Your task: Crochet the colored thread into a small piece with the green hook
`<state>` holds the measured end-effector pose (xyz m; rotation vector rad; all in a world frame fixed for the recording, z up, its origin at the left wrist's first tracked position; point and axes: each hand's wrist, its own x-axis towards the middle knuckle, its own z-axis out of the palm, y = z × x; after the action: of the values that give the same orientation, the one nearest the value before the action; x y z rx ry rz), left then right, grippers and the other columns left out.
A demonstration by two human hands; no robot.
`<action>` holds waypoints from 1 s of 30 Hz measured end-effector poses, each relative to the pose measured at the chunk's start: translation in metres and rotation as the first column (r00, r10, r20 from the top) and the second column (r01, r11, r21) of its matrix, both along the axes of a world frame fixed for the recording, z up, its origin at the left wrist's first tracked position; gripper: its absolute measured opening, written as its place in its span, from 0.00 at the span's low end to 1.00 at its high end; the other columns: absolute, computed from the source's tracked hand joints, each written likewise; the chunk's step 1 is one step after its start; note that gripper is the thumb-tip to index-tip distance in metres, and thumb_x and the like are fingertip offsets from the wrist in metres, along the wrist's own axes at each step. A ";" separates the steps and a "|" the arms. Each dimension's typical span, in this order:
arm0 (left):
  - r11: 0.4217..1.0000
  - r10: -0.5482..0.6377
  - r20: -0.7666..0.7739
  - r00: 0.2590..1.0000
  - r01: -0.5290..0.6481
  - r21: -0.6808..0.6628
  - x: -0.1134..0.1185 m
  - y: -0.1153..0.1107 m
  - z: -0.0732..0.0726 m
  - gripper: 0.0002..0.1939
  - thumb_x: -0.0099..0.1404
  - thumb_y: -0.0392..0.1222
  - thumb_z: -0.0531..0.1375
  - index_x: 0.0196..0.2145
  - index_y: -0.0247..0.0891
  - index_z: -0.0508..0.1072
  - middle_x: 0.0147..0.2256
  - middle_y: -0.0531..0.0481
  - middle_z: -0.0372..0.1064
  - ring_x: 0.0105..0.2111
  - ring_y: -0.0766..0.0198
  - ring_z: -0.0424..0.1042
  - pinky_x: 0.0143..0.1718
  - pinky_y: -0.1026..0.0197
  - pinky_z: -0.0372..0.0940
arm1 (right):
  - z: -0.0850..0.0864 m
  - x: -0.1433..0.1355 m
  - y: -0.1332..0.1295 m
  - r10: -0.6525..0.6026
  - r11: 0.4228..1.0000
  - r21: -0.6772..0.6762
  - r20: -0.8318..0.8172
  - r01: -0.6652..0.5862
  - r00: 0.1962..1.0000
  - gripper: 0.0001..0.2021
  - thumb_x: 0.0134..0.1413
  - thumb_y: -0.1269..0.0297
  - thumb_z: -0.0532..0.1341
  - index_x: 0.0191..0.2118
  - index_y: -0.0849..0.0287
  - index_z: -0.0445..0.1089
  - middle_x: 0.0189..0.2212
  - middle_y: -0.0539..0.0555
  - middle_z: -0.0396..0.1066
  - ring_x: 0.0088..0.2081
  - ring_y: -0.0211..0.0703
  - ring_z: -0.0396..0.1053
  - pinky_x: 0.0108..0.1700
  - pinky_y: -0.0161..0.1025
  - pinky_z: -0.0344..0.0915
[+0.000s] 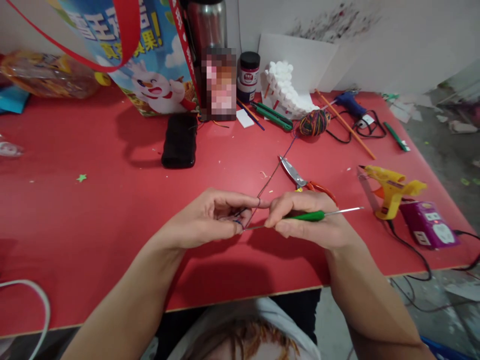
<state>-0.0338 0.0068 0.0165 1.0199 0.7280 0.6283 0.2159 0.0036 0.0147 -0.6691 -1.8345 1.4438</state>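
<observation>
My right hand [309,227] pinches a crochet hook [311,216] with a green grip. The hook's thin metal shaft points left to my left fingertips, and its other metal end sticks out past my right hand. My left hand [204,220] is closed on a strand of dark yarn [270,178], which runs over the index finger. A small dark blue bit of yarn shows between the left thumb and fingers; its shape is mostly hidden. From there the strand leads up and right to a multicoloured yarn ball [315,123] at the back of the table.
Orange-handled scissors [294,172] lie just beyond my right hand. A yellow glue gun [393,190] and a purple power box [429,225] stand at right, with cables. Behind are a black case [180,141], green cutter [273,116], jar [248,76] and printed bag [150,65] on the red table [93,220].
</observation>
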 end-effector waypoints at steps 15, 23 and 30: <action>0.898 0.384 0.026 0.923 -0.380 0.220 0.012 -0.008 -0.003 0.26 0.57 0.32 0.74 0.53 0.48 0.82 0.32 0.53 0.72 0.31 0.72 0.71 0.38 0.70 0.72 | -0.024 -0.036 -0.005 -0.320 0.879 -0.468 -0.429 0.095 0.845 0.05 0.63 0.64 0.68 0.40 0.59 0.78 0.23 0.50 0.73 0.22 0.33 0.63 0.23 0.31 0.54; 0.916 0.392 0.130 0.911 -0.400 0.042 0.018 -0.005 -0.012 0.26 0.54 0.33 0.76 0.51 0.46 0.84 0.33 0.52 0.77 0.32 0.71 0.75 0.38 0.71 0.73 | -0.029 -0.041 -0.004 -0.309 0.873 -0.488 -0.516 0.022 0.799 0.05 0.65 0.63 0.66 0.41 0.59 0.77 0.23 0.49 0.73 0.20 0.30 0.56 0.25 0.32 0.54; 0.904 0.420 0.217 0.881 -0.428 -0.009 0.019 -0.004 -0.011 0.20 0.54 0.35 0.76 0.46 0.44 0.85 0.54 0.44 0.79 0.41 0.66 0.78 0.40 0.71 0.73 | -0.031 -0.038 0.000 -0.315 0.865 -0.501 -0.530 0.009 0.787 0.05 0.66 0.64 0.64 0.42 0.58 0.77 0.24 0.48 0.72 0.20 0.29 0.54 0.25 0.33 0.52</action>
<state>-0.0144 0.0024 0.0059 0.8135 0.7553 1.1217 0.1778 0.0031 -0.0159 -0.4990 -0.9038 1.7488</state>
